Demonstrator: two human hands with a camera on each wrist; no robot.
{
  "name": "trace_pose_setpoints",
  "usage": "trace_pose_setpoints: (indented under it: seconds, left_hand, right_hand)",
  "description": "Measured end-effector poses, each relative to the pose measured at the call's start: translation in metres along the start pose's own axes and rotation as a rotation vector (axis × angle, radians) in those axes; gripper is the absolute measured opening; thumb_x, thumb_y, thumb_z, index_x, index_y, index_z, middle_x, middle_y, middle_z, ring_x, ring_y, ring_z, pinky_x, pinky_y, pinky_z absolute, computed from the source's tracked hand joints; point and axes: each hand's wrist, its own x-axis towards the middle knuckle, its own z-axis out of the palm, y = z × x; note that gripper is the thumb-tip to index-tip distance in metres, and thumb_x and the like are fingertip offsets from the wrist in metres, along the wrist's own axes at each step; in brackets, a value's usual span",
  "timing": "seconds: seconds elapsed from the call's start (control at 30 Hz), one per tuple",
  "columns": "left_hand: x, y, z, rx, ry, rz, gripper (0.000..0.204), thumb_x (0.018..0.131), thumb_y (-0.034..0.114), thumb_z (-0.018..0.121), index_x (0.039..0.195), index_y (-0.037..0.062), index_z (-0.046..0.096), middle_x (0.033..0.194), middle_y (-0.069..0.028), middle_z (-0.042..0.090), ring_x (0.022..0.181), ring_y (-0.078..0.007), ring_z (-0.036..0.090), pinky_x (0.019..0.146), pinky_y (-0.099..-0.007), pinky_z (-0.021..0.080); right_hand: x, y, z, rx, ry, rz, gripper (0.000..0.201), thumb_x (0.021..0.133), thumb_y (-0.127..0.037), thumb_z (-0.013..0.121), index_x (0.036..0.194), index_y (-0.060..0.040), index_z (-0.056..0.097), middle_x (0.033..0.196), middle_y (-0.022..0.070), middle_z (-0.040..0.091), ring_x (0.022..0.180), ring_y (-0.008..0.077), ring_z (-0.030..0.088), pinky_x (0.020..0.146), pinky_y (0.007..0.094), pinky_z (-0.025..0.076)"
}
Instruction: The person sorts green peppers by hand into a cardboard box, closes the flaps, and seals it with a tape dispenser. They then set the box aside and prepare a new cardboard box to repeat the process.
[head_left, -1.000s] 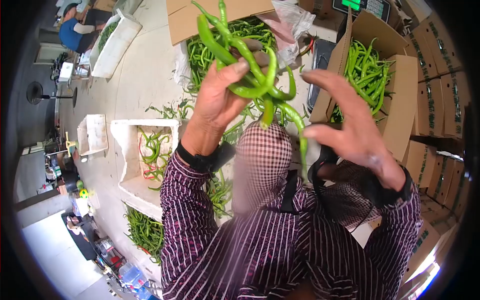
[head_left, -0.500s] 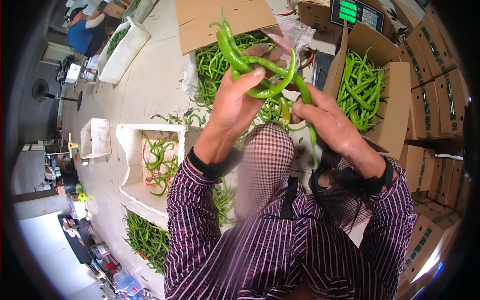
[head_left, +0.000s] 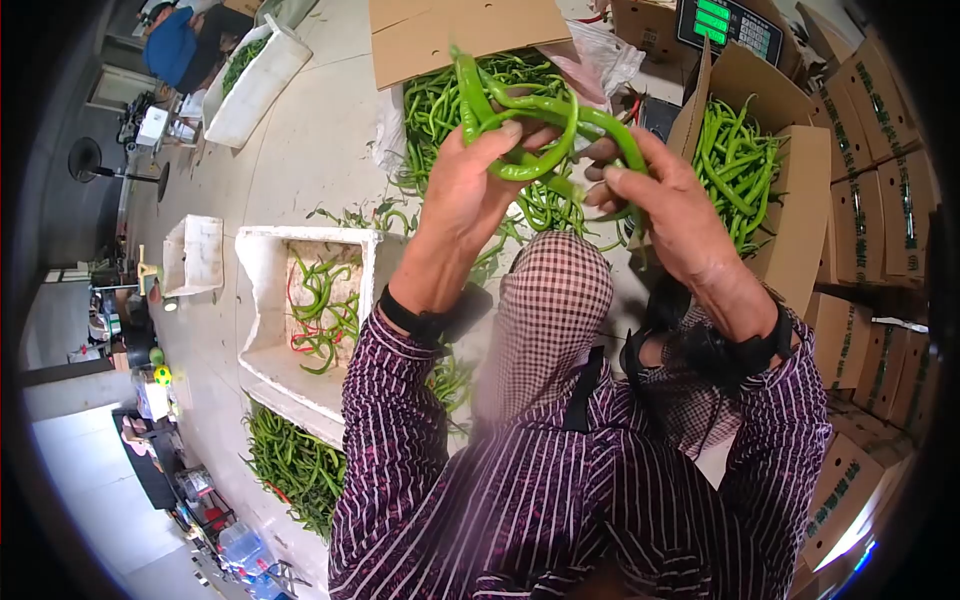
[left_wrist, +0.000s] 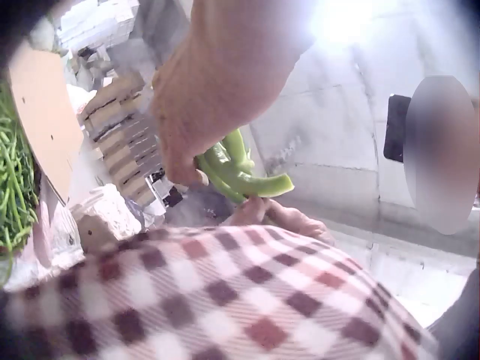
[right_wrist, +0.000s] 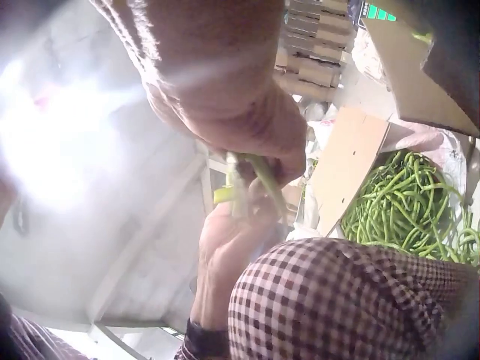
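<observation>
In the head view, my left hand (head_left: 465, 200) grips a few long green chili peppers (head_left: 548, 168), thumb across them, their far ends pointing up and away. My right hand (head_left: 680, 205) is beside it, curled at the end of a bent green pepper (head_left: 612, 128). The left wrist view has the pale cut-looking end of a pepper (left_wrist: 262, 185) sticking out between the two hands. Both hands are raised above a knee in checked cloth (head_left: 560, 285). Behind them lies a heap of green peppers (head_left: 430, 115).
On the right stands an open carton (head_left: 800, 215) of green peppers, near a scale with a lit display (head_left: 730, 25). A white foam box (head_left: 262, 350) with some green and red peppers is at left. Stacked cartons (head_left: 855, 210) line the right; another person (head_left: 172, 48) sits far left.
My right hand came in from the right to the peppers, then shifted slightly up and right. The left hand keeps its hold, and the bunch now looks smaller.
</observation>
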Motion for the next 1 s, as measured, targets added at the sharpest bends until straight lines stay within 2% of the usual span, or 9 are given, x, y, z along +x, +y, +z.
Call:
trace_pose_setpoints:
  seconds: [0.27, 0.4, 0.57, 0.63, 0.7, 0.8, 0.83, 0.87, 1.0]
  left_hand:
    - [-0.039, 0.025, -0.053, 0.272, 0.274, 0.086, 0.047, 0.088, 0.011, 0.064, 0.127, -0.0058, 0.045, 0.102, -0.0145, 0.062, 0.085, -0.0157, 0.06, 0.079, -0.0289, 0.051]
    - [-0.102, 0.072, -0.108, 0.893, 0.593, 0.037, 0.039, 0.091, 0.009, 0.056, 0.128, -0.002, 0.052, 0.099, -0.0074, 0.064, 0.084, -0.0117, 0.057, 0.076, -0.0241, 0.046]
    - [-0.229, 0.106, -0.326, 1.584, 0.794, -0.145, 0.038, 0.091, 0.011, 0.056, 0.127, -0.001, 0.054, 0.102, -0.0116, 0.065, 0.084, -0.0145, 0.06, 0.075, -0.0271, 0.047]
    - [-0.239, 0.098, -0.329, 1.6, 0.824, -0.094, 0.036, 0.091, 0.011, 0.057, 0.125, -0.0013, 0.055, 0.1, -0.0121, 0.065, 0.081, -0.0151, 0.061, 0.071, -0.0274, 0.048]
    - [-0.225, 0.086, -0.288, 0.751, 1.011, -0.074, 0.031, 0.094, 0.017, 0.057, 0.12, -0.0007, 0.057, 0.088, -0.0075, 0.062, 0.069, -0.0118, 0.057, 0.06, -0.0248, 0.046]
    - [-0.186, 0.078, -0.251, 0.542, 0.884, -0.076, 0.031, 0.096, 0.023, 0.057, 0.117, 0.0004, 0.055, 0.077, -0.0012, 0.055, 0.058, -0.0073, 0.049, 0.05, -0.0213, 0.04]
    - [-0.168, 0.069, -0.234, 0.436, 0.84, -0.043, 0.035, 0.097, 0.026, 0.056, 0.121, 0.0007, 0.053, 0.071, 0.0021, 0.049, 0.056, -0.0042, 0.044, 0.048, -0.0182, 0.036]
    - [-0.151, 0.063, -0.22, 0.297, 0.765, -0.059, 0.037, 0.098, 0.026, 0.055, 0.124, 0.0003, 0.052, 0.071, 0.0018, 0.05, 0.057, -0.0063, 0.044, 0.051, -0.0198, 0.038]
    - [-0.076, 0.036, -0.126, 0.153, 0.511, -0.055, 0.039, 0.1, 0.027, 0.05, 0.128, -0.0007, 0.048, 0.08, -0.0009, 0.05, 0.07, -0.0108, 0.048, 0.066, -0.0254, 0.042]
  right_hand:
    - [0.008, -0.004, -0.021, 0.093, 0.036, 0.023, 0.042, 0.092, -0.007, 0.055, 0.133, 0.0002, 0.047, 0.101, 0.0089, 0.062, 0.073, 0.0091, 0.052, 0.071, 0.0217, 0.045]
    - [0.006, -0.008, -0.04, 0.251, 0.004, 0.022, 0.041, 0.096, -0.006, 0.048, 0.136, 0.0008, 0.044, 0.103, 0.0128, 0.063, 0.075, 0.0108, 0.053, 0.069, 0.0246, 0.046]
    - [0.001, -0.014, -0.055, 0.3, -0.042, -0.028, 0.04, 0.095, -0.01, 0.052, 0.132, 0.0027, 0.046, 0.104, 0.0123, 0.063, 0.077, 0.0114, 0.054, 0.073, 0.0248, 0.048]
    - [-0.002, -0.015, -0.06, 0.264, 0.03, -0.071, 0.044, 0.093, -0.013, 0.057, 0.133, 0.0028, 0.047, 0.103, 0.0103, 0.064, 0.081, 0.0116, 0.056, 0.076, 0.0258, 0.047]
    - [-0.01, -0.029, -0.069, 0.207, 0.094, -0.121, 0.043, 0.093, -0.013, 0.058, 0.132, 0.0025, 0.047, 0.103, 0.0094, 0.064, 0.083, 0.0116, 0.056, 0.077, 0.026, 0.047]
    - [-0.033, -0.067, -0.105, -0.124, 0.141, -0.32, 0.043, 0.091, -0.017, 0.061, 0.129, 0.0014, 0.051, 0.104, 0.0065, 0.063, 0.087, 0.0093, 0.058, 0.078, 0.0258, 0.046]
    - [-0.045, -0.091, -0.098, -0.06, 0.371, -0.275, 0.036, 0.091, -0.009, 0.06, 0.124, 0.002, 0.053, 0.098, 0.0052, 0.06, 0.081, 0.0096, 0.056, 0.075, 0.0241, 0.047]
    - [-0.055, -0.106, -0.095, 0.012, 0.597, -0.232, 0.029, 0.09, 0.0, 0.058, 0.119, 0.0025, 0.054, 0.092, 0.0039, 0.057, 0.075, 0.0098, 0.054, 0.071, 0.0223, 0.048]
    - [-0.08, -0.103, -0.165, -0.51, 0.678, -0.345, 0.024, 0.091, -0.003, 0.05, 0.114, 0.0006, 0.057, 0.096, 0.0055, 0.062, 0.08, 0.0115, 0.057, 0.068, 0.0266, 0.047]
